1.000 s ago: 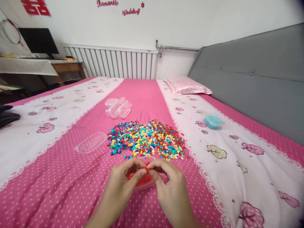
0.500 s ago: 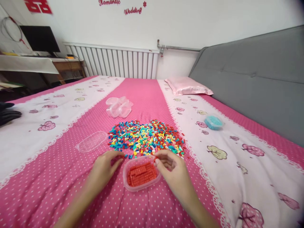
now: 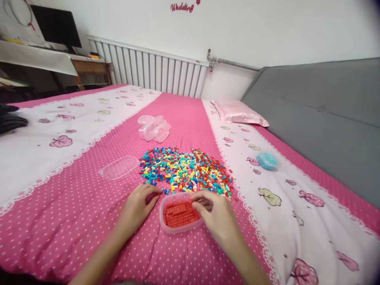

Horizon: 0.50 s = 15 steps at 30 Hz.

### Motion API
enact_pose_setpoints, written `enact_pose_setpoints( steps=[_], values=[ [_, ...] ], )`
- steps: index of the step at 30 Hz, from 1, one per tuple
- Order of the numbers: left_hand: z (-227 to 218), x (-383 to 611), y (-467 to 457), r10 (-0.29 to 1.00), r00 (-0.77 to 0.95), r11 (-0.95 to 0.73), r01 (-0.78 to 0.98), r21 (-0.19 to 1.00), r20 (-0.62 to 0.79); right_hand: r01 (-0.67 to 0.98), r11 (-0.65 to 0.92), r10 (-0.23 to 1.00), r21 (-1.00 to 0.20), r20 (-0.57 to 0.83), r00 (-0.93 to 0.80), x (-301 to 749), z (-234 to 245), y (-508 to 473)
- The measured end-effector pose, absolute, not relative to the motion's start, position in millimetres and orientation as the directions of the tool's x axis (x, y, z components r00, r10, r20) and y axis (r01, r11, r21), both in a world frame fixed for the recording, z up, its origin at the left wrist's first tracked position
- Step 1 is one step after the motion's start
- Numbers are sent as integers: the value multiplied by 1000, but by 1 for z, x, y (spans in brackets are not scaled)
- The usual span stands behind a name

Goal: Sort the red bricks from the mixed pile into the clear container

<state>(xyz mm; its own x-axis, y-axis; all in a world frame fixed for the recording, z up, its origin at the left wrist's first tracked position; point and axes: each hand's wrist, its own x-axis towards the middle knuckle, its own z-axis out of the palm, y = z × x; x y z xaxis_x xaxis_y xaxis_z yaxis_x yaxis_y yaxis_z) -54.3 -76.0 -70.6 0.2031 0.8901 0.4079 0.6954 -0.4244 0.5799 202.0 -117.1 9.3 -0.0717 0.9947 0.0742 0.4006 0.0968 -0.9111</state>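
Observation:
A clear plastic tub [image 3: 181,229] stands on the bed in front of me, with red toy building bricks [image 3: 181,213] packed in rows inside. My right hand [image 3: 218,211] reaches over the tub's right rim, thumb and forefinger pinched on a small red brick, mostly hidden by the fingertips. Left of the tub, my left hand [image 3: 139,204] rests near the bedspread, thumb and forefinger tips close together; anything between them is too small to make out. Just beyond both hands spreads a pile of mixed-colour bricks [image 3: 185,168].
A clear lid [image 3: 118,168] lies left of the pile. Several clear containers or lids [image 3: 154,128] are stacked behind it. To the right sits a tub of light-blue pieces [image 3: 268,161]. Farther back are a pink pillow [image 3: 239,113] and the grey headboard [image 3: 320,107]. Dark gloves [image 3: 12,118] lie far left.
The view has tilted and shifted slightly. My right hand's fingertips have moved from the tub's rim to over the red bricks inside. The left hand stays beside the tub, its fingertips closer together.

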Motion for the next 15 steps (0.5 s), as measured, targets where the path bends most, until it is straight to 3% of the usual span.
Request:
enact_pose_setpoints(
  steps=[5,15],
  values=[
    [-76,-53,-77,883,191,-436,673,598,429,798,92,995,-596,36,-88,182,19,-118],
    [-71,-53,-82,853,231,-495,645,583,469,957,-2,1000,-291,8,4,154,29,-117]
  ],
)
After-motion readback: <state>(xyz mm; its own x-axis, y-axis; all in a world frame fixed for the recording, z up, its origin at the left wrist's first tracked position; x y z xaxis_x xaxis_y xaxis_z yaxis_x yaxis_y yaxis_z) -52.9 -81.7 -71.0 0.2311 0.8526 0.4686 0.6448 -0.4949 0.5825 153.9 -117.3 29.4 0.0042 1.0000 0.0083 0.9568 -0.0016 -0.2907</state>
